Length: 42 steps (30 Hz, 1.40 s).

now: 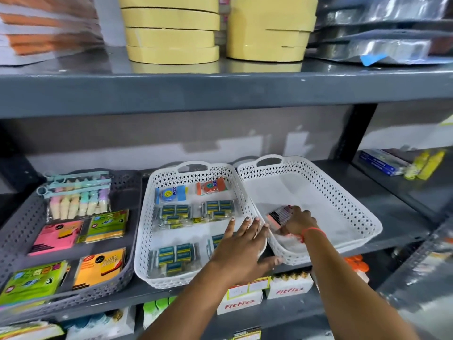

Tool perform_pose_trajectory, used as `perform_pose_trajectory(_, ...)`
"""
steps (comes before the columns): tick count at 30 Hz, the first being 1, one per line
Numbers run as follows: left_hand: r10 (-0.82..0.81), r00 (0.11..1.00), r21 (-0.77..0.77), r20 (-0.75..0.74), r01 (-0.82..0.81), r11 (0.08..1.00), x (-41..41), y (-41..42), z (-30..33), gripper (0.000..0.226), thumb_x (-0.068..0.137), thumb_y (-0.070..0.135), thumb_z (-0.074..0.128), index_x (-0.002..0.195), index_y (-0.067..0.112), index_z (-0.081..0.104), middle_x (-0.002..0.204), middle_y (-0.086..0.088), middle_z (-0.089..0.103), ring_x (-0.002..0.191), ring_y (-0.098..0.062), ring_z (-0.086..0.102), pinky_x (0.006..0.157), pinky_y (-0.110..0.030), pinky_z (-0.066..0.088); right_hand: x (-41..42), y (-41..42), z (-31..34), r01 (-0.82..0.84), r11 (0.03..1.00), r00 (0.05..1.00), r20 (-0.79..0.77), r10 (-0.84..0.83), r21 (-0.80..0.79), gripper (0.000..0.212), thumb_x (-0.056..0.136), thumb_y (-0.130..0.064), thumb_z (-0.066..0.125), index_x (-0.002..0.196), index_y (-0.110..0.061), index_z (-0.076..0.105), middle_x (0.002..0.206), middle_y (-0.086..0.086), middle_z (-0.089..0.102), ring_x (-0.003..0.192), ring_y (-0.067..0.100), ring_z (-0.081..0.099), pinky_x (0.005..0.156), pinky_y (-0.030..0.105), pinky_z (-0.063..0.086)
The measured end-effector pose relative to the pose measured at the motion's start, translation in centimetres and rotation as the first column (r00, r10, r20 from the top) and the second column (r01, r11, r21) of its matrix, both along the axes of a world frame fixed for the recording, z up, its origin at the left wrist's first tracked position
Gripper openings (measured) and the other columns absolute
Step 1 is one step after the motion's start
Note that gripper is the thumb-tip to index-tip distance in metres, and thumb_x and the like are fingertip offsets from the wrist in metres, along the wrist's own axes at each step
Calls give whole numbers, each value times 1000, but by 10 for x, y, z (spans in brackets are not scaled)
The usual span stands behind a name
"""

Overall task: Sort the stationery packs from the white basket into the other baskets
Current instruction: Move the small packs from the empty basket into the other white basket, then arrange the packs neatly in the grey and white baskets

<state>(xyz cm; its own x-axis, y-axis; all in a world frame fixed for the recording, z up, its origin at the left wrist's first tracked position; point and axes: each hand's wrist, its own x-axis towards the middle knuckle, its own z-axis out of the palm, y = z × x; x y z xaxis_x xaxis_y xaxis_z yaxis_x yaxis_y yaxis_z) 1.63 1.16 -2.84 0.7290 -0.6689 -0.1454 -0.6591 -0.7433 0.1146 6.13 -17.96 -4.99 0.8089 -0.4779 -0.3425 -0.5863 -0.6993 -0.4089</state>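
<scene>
Two white baskets stand side by side on the middle shelf. The right white basket [343, 192] is tilted and holds only one pink-and-black stationery pack [279, 214], which my right hand [297, 220] grips near the basket's front left corner. My left hand [242, 246] lies flat, fingers spread, on the front right rim of the middle white basket [152, 197]. That basket holds several blue-and-yellow packs [175, 213], a blue pack [170, 193] and an orange pack [210, 187]. A grey basket [127, 185] at the left holds sticky notes and chalk.
The grey shelf board [220, 89] above carries stacked tape rolls [171, 28] and foil packs. Below the working shelf stand white "fitfizz" boxes [289, 289]. A dark upright post [360, 133] rises at the right, with yellow items [426, 163] beyond it.
</scene>
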Motion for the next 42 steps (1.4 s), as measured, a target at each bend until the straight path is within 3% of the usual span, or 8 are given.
perform_pose_trajectory(4, 11, 1000, -8, 22, -10, 1000, -2, 0, -2, 82, 87, 69, 20, 150, 22, -2, 159, -2, -8, 145, -18, -13, 112, -43, -17, -2, 2, 3, -5, 1000, 1000, 30, 5, -11, 85, 67, -28, 74, 138, -16, 28, 135, 19, 39, 125, 38, 36, 96, 52, 48)
perform_pose_trajectory(8, 6, 1000, -31, 9, -6, 999, -4, 2, 1, 100, 66, 77, -1, 150, 24, 2, 160, -1, -5, 146, -17, -11, 109, -38, -19, -3, 6, 8, 16, 1000, 995, 95, -15, -5, 89, 70, -23, 69, 144, -21, 19, 140, 21, 34, 127, 39, 34, 101, 50, 43)
perform_pose_trajectory(13, 106, 993, -30, 43, -105, 994, -8, 26, 5, 73, 91, 63, 19, 150, 22, 5, 160, -2, -6, 146, -17, -8, 115, -40, -11, 4, 15, 29, -2, 1000, 944, 329, 11, -29, 88, 68, -18, 70, 143, -19, 24, 135, 25, 39, 122, 43, 36, 99, 45, 37)
perform_pose_trajectory(22, 304, 952, -83, 38, -300, 950, -14, 124, 16, 109, 56, 73, -17, 149, 22, 8, 160, -3, -5, 146, -17, -5, 116, -38, -9, 35, 120, 83, -284, 957, 768, 585, 261, -55, 93, 63, -14, 79, 142, -16, 31, 138, 24, 41, 132, 36, 32, 110, 40, 21)
perform_pose_trajectory(32, 607, 782, -162, 139, -587, 793, -22, 304, 16, 92, 71, 70, -6, 149, 26, 13, 160, -1, 3, 146, -15, 4, 117, -36, 0, 60, 318, 71, -618, 762, 557, 576, 599, -195, 86, 61, -3, 74, 139, -13, 39, 128, 25, 49, 122, 41, 42, 103, 41, 33)
perform_pose_trajectory(37, 683, 719, -165, 129, -663, 730, -24, 360, 3, 94, 72, 74, -6, 148, 24, 18, 159, 1, 11, 146, -13, 5, 119, -35, 2, 64, 388, 51, -729, 634, 494, 442, 749, -258, 83, 69, -14, 70, 143, -19, 32, 144, 15, 38, 136, 31, 28, 111, 32, 20)
perform_pose_trajectory(39, 695, 704, -175, 145, -673, 719, -25, 369, -3, 102, 71, 74, -15, 144, 21, 33, 155, -3, 27, 143, -16, 22, 118, -37, 14, 66, 411, 44, -791, 567, 467, 370, 803, -230, 85, 70, -17, 72, 144, -22, 30, 143, 13, 39, 136, 29, 29, 111, 31, 21)
perform_pose_trajectory(42, 714, 681, -176, 163, -692, 700, -25, 373, -8, 88, 90, 61, -4, 109, 18, 70, 115, -4, 71, 107, -18, 66, 92, -38, 50, 74, 439, 32, -842, 499, 444, 261, 857, -204, 93, 63, -15, 75, 143, -25, 29, 138, 13, 44, 132, 30, 34, 116, 39, 23)
